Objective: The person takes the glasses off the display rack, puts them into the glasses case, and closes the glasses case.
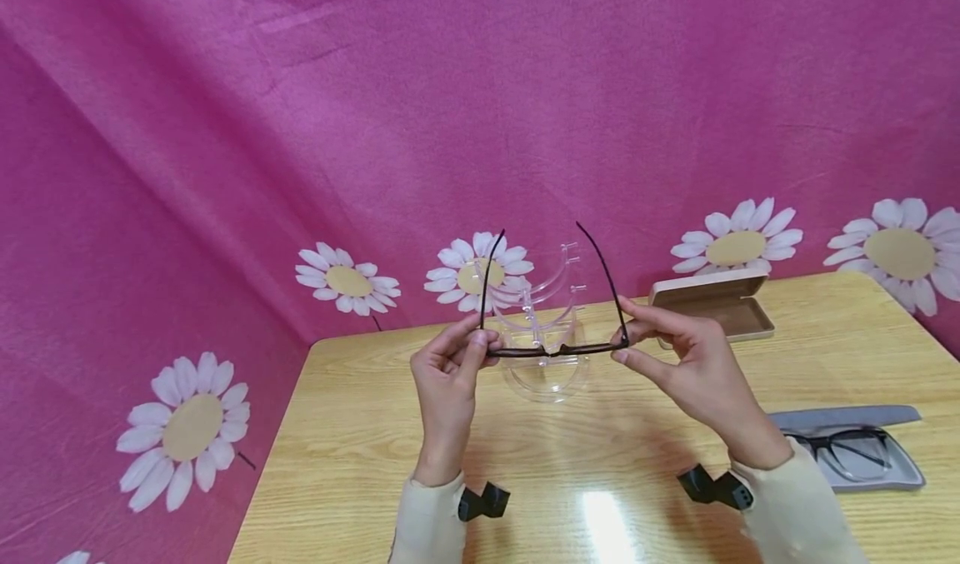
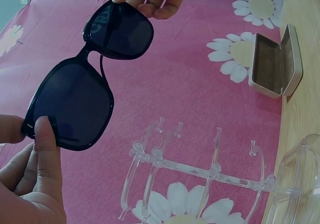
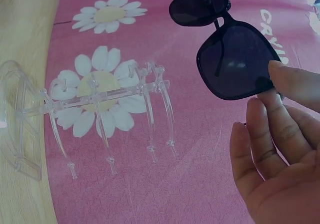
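Note:
A pair of black sunglasses (image 2: 75, 104) with dark lenses is held up in the air, its temples unfolded and pointing away from me. My left hand (image 1: 450, 381) pinches one outer end of the frame between thumb and fingers. At the opposite end, my right hand (image 1: 697, 364) pinches the frame near the hinge. Behind and below the sunglasses stands a clear plastic display stand (image 3: 100, 99) with several curved arms on a central post. In the wrist views no eyewear hangs on those arms, and the sunglasses are apart from them.
An open beige glasses case (image 1: 750, 318) lies at the table's back right. Nearer, an open grey case (image 1: 885, 485) holds clear-lensed black eyeglasses (image 1: 847, 447). The wooden table (image 1: 360, 431) meets a pink cloth backdrop (image 1: 525, 131) with printed daisies behind and at left.

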Demonstrator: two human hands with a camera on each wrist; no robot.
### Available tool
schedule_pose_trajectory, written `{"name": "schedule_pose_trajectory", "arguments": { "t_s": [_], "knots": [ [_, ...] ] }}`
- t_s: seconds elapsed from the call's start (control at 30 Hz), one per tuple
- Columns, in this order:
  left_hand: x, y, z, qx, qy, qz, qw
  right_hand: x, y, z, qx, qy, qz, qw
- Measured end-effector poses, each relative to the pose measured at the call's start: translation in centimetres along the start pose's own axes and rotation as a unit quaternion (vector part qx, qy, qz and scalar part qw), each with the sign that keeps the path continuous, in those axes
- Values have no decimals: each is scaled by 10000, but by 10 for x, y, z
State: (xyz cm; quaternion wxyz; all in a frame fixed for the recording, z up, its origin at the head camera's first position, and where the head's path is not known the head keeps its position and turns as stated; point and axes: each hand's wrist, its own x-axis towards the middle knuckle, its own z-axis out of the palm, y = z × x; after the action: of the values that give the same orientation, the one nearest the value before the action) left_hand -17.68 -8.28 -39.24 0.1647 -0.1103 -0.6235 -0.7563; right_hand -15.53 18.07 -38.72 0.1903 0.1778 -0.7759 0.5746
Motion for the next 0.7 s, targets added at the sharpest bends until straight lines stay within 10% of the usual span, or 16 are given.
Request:
{"name": "schedule_pose_trajectory", "arguments": {
  "t_s": [0.7],
  "knots": [
    [-1,-2,4,-137,-47,-118,9998,2,7,-8,38,-440,-457,9980]
  ]
}}
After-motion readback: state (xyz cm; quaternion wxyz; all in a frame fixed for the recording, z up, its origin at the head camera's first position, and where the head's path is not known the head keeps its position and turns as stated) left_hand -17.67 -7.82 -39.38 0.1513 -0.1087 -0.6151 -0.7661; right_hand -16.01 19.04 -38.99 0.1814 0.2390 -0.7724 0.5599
